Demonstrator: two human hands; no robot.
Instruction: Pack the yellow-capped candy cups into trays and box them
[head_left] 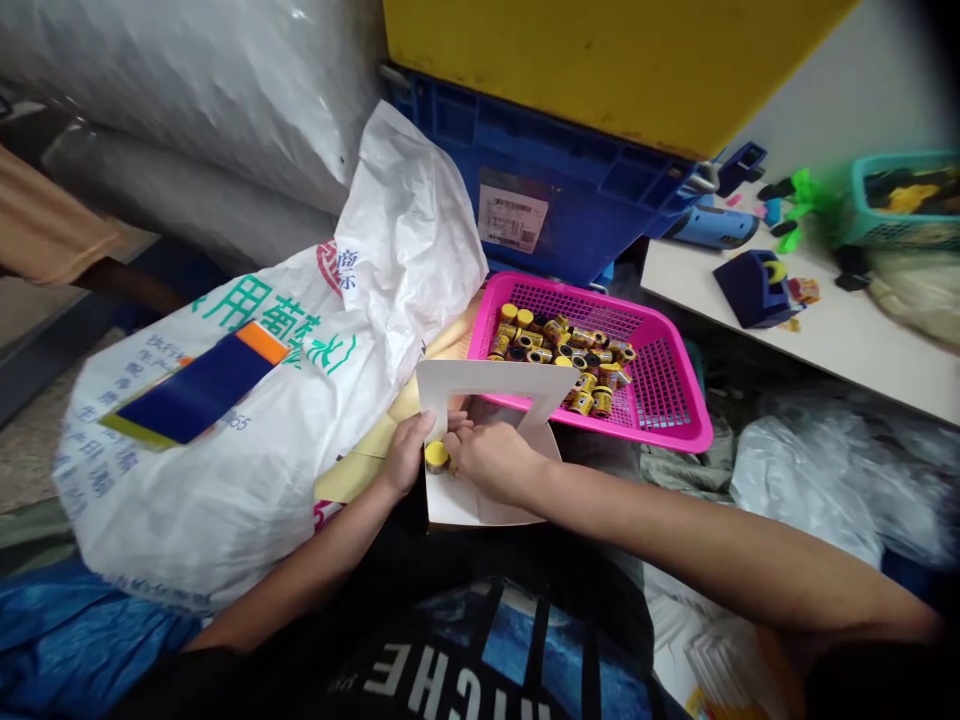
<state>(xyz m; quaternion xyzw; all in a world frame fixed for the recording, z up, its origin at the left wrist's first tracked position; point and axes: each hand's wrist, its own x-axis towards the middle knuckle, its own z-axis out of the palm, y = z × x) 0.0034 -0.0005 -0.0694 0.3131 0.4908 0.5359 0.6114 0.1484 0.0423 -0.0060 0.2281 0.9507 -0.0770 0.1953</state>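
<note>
A white cardboard box stands open against my body, its raised panel having a large cut-out. My left hand grips the box's left side. Inside the box, my right hand has its fingers closed, and a bit of yellow shows beneath them; most of what they hold is hidden. Beside those fingers a small yellow-lidded canister stands upright in the box's left corner. Just beyond the box, a pink plastic basket holds several more small yellow and black canisters.
On the left lies a white printed sack with a flat blue and orange packet on top. Blue and yellow crates rise behind the basket. A white table at right bears toy parts. Another person's arm reaches in at far left.
</note>
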